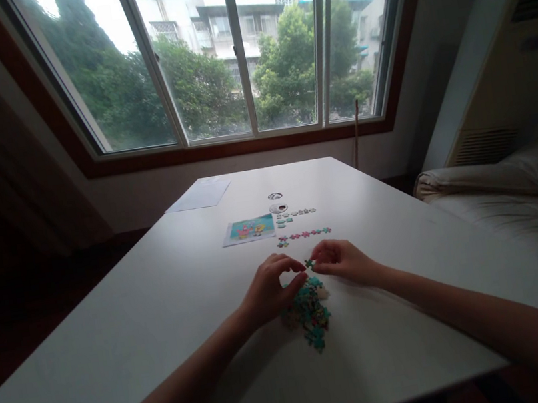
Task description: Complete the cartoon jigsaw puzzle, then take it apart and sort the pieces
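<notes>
My right hand (pixel 341 259) pinches a small green puzzle piece (pixel 309 264) between thumb and fingertips, just above the table. Close to it on the left, my left hand (pixel 275 283) is curved, its thumb and forefinger apart with nothing seen between them. Below both hands lies a loose heap of puzzle pieces (pixel 310 310), mostly teal and green; my left hand covers part of its edge. Beyond the hands, pinkish and teal puzzle pieces (pixel 305 234) form a row. Farther off is another row of puzzle pieces (pixel 296 213), with a few short groups below each row.
A colourful cartoon picture sheet (pixel 249 230) lies left of the rows. Two small round items (pixel 278 209) sit behind them. White paper (pixel 200 194) rests at the far left of the white table (pixel 129 316). A sofa (pixel 490 195) stands on the right, below the window's right side.
</notes>
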